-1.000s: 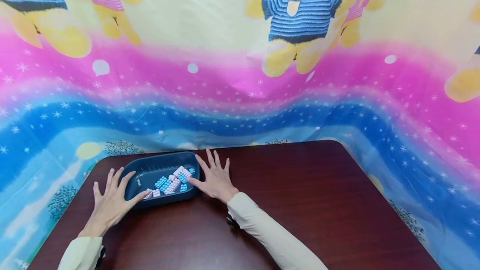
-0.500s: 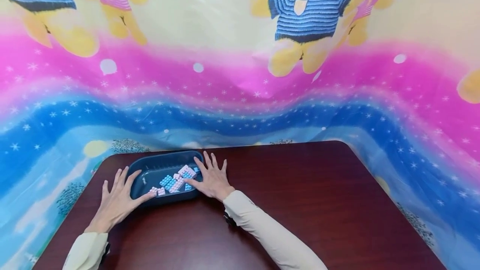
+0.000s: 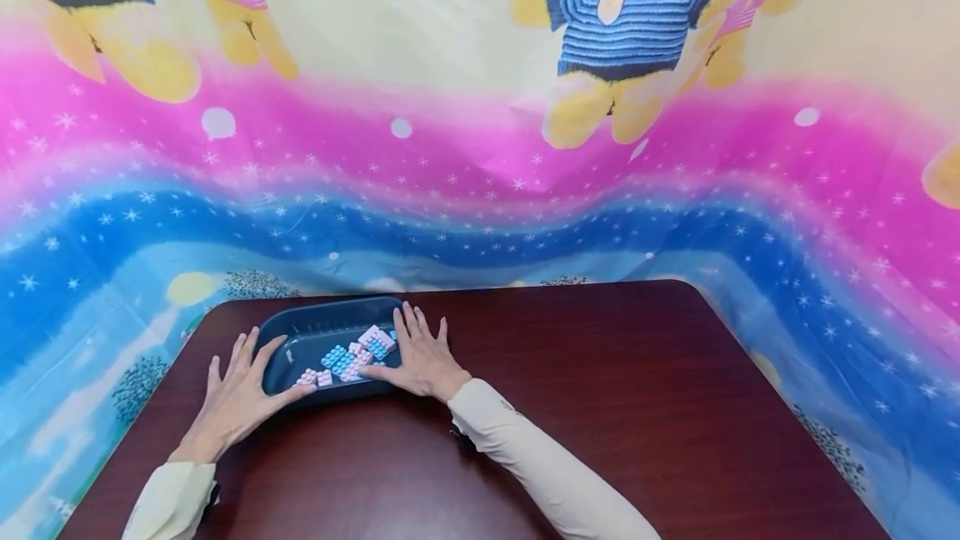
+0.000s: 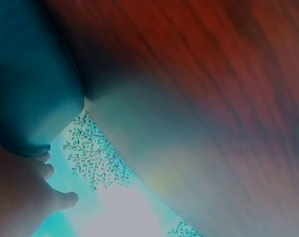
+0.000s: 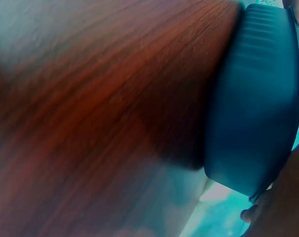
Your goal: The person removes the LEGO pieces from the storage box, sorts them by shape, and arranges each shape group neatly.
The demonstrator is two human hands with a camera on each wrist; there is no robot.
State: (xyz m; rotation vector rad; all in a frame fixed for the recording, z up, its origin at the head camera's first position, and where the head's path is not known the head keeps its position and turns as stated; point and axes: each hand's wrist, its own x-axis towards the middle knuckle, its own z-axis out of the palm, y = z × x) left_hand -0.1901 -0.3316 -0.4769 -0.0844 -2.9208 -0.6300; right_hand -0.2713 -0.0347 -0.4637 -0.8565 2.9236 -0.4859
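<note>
A dark blue plastic basin point(image 3: 298, 350) with rounded corners is at the back left of the head view. Several pink and light-blue toy building blocks point(image 3: 339, 358) lie in it, mostly toward its right half. At the basin's left end is my left hand point(image 3: 232, 398), fingers spread and straight, thumb over the near rim. My right hand point(image 3: 423, 361) is at the opposite end, its thumb reaching over the blocks and its straight fingers along the rim. In the wrist views the hands overlap the rim, and the basin's outer wall point(image 5: 253, 108) shows without fingers across it.
The basin is close to the far edge of a dark red-brown wooden table point(image 3: 600, 390). Behind the table hangs a colourful cloth point(image 3: 480, 157) printed with bears, stars and trees. Both forearms, in pale sleeves point(image 3: 547, 457), come in from the front.
My right hand's fingers have drawn closer together and nearer the rim. The left hand keeps its spread pose at the basin. The head view has shifted slightly.
</note>
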